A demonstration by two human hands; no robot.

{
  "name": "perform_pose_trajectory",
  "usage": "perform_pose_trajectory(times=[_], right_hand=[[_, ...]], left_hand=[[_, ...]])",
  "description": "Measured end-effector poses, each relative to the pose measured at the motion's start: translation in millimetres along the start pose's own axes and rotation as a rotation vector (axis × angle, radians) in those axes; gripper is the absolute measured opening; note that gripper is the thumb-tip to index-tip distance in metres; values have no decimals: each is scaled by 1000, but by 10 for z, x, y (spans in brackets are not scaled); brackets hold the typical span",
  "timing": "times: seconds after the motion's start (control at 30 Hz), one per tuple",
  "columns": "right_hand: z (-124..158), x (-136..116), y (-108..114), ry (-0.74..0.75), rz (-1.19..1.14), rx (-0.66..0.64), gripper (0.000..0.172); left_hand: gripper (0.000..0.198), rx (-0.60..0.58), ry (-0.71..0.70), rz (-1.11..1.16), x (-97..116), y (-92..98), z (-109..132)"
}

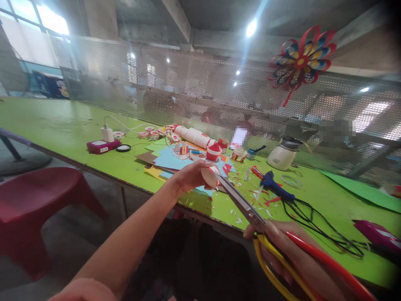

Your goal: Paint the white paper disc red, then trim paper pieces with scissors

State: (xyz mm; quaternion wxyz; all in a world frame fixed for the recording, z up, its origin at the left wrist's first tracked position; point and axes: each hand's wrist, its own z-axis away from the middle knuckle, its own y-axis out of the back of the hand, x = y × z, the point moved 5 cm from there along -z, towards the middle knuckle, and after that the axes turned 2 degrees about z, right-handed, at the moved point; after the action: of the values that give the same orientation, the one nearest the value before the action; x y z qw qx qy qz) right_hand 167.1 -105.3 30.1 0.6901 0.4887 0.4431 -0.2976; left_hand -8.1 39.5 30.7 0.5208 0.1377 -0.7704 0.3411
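My left hand (189, 176) grips a small paper cup (209, 177), its round pale end facing me, over the table's near edge. Yellow-and-red-handled scissors (239, 200) are in my right hand (280, 237). Their blades point up and left, and the tips touch or overlap the cup's right side; I cannot tell whether they are cutting into it. Just behind the cup sits a red-and-white paper cup (213, 154) with red material in it. Blue paper sheets (171, 159) lie under and behind my left hand.
Red and white scraps litter the green table (194, 200). A blue glue gun (275, 186) with a black cord lies right, near a white kettle (282, 154). Stacked paper cups (194, 136) lie behind. A red stool (46, 196) stands left; perforated mesh (200, 92) backs the table.
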Motion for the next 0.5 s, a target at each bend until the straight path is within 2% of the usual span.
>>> perform_pose_trajectory(times=[0.33,0.5], right_hand=[[14,-68,2,52,-12,-7,49],[85,-66,-18,-10,-138,20,55]], left_hand=[[35,29,-22,8,-22,47,-14],[34,35,-97,35,9,70,-23]])
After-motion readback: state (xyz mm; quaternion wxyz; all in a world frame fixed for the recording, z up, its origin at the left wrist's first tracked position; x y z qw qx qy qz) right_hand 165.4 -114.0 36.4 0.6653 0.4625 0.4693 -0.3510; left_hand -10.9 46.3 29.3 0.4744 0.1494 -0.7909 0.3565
